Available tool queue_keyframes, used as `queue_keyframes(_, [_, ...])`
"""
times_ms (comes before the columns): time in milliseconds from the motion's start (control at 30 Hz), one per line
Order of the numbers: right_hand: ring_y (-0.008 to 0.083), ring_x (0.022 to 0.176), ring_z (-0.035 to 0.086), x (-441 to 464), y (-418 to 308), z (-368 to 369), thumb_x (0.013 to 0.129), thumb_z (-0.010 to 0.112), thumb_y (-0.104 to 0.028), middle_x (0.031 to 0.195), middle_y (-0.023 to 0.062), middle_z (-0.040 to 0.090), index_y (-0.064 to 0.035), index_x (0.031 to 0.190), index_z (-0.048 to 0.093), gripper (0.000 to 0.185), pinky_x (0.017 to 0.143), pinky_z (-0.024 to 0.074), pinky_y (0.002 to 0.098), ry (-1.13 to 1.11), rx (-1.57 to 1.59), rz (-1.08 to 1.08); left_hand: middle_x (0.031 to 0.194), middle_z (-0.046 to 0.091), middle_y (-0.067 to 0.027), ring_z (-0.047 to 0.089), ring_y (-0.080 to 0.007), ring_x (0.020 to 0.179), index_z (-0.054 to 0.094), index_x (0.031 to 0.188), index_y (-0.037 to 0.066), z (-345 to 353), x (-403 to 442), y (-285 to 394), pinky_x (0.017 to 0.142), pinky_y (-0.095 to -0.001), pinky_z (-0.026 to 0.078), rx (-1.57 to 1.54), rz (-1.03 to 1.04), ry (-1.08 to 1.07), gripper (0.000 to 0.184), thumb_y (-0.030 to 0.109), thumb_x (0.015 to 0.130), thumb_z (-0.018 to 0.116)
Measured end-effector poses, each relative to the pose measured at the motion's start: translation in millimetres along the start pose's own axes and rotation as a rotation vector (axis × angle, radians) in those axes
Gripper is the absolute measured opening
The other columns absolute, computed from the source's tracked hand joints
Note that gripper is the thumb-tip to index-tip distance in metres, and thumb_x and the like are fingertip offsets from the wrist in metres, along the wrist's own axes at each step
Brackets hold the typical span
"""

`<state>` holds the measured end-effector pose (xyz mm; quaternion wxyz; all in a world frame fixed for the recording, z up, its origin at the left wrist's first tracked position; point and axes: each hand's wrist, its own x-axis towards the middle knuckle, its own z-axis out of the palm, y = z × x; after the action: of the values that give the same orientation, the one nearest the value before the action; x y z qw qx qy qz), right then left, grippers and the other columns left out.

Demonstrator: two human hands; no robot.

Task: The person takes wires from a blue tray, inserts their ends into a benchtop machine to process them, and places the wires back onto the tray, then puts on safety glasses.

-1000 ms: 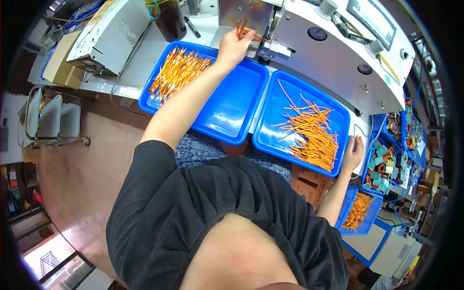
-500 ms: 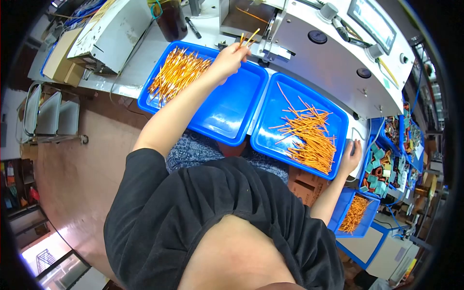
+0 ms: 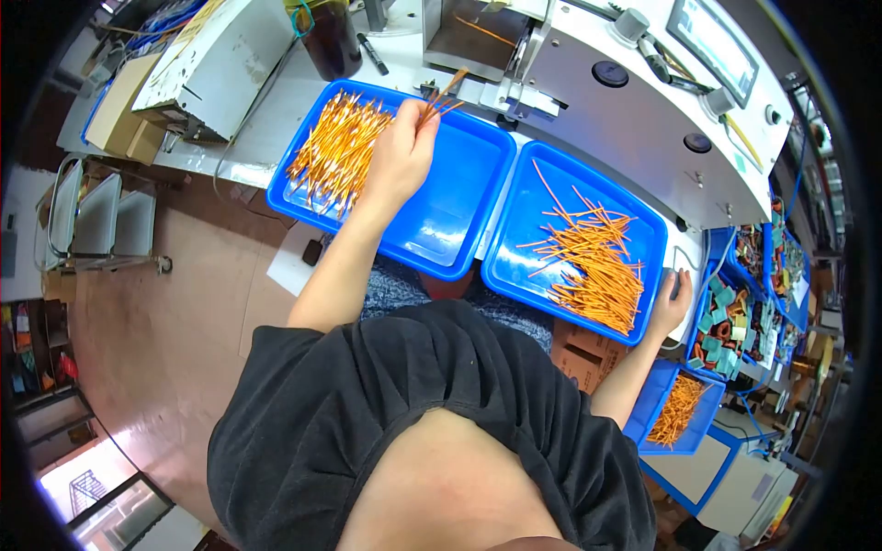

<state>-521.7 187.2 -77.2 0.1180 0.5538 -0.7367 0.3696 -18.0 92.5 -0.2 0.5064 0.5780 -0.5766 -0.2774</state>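
Above the left blue tray [image 3: 432,257], my left hand [image 3: 401,151] is closed around a few thin orange wires [image 3: 447,95] whose ends stick out up and to the right. A pile of orange wires with pale ends [image 3: 329,151] fills the left part of that tray. The right blue tray [image 3: 514,239] holds a loose heap of orange wires [image 3: 602,266]. Past its right edge, my right hand [image 3: 676,298] rests near a small dark object, fingers partly curled; whether it grips that object is unclear.
A white machine [image 3: 634,119] with knobs and a screen stands behind the trays. At the back left are a dark jar [image 3: 329,41] and a black marker [image 3: 374,55]. Blue bins of parts [image 3: 726,321] and a smaller bin of orange wires [image 3: 678,409] lie right.
My left hand has moved from the machine's front toward me and left, over the left tray, still holding wires. My right hand has stayed nearly in place.
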Motion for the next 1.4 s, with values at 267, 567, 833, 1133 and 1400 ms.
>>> queue_keyframes(267, [0.0314, 0.115, 0.055, -0.3, 1.3, 0.6, 0.091, 0.061, -0.023, 0.122, 0.0174, 0.059, -0.0005, 0.112, 0.064, 0.031, 0.098, 0.0407, 0.0378, 0.008, 0.006, -0.008, 0.062, 0.054, -0.011, 0.052, -0.021, 0.056, 0.055, 0.078, 0.001, -23.2, 1.5, -4.8, 0.054, -0.0343, 0.04, 0.103, -0.007, 0.132, 0.02, 0.019, 0.087, 0.055])
queue_keyframes(567, [0.0312, 0.115, 0.055, -0.3, 2.7, 0.3, 0.091, 0.061, -0.023, 0.122, 0.0173, 0.06, -0.0009, 0.112, 0.064, 0.031, 0.099, 0.0402, 0.0377, 0.009, 0.013, -0.015, 0.066, 0.059, -0.0121, 0.057, -0.0212, 0.058, 0.054, 0.09, 0.0, -16.9, 9.1, -3.7, 0.055, -0.0357, 0.043, 0.014, 0.115, 0.166, 0.017, 0.016, 0.089, 0.056])
queue_keyframes(833, [0.0311, 0.115, 0.054, -0.1, 3.2, 0.7, 0.09, 0.061, -0.024, 0.122, 0.0176, 0.059, -0.001, 0.112, 0.064, 0.032, 0.1, 0.0397, 0.0376, 0.005, 0.022, 0.003, 0.061, 0.053, -0.0066, 0.049, -0.0143, 0.055, 0.056, 0.087, 0.001, -20.9, 11.9, -2.3, 0.052, -0.0317, 0.039, 0.06, 0.049, 0.083, 0.021, 0.021, 0.091, 0.059])
queue_keyframes(1133, [0.0304, 0.111, 0.057, 0.1, -1.8, -0.7, 0.091, 0.061, -0.023, 0.119, 0.0172, 0.061, 0.002, 0.111, 0.063, 0.032, 0.097, 0.0416, 0.0358, 0.03, -0.008, -0.025, 0.059, 0.052, -0.0016, 0.045, -0.0052, 0.056, 0.064, 0.088, 0.0, -23.0, 14.3, -2.3, 0.05, -0.0249, 0.036, -0.02, 0.017, 0.001, 0.022, 0.022, 0.09, 0.063])
queue_keyframes(1400, [0.0306, 0.113, 0.056, -0.4, 3.6, 1.2, 0.091, 0.061, -0.022, 0.12, 0.0171, 0.061, 0.0011, 0.112, 0.063, 0.032, 0.098, 0.041, 0.0363, 0.024, 0.002, -0.021, 0.076, 0.068, -0.0097, 0.064, -0.0171, 0.065, 0.07, 0.098, 0.005, -38.1, 37.4, 14.3, 0.061, -0.0281, 0.048, 0.267, 0.34, -0.138, 0.019, 0.02, 0.087, 0.065])
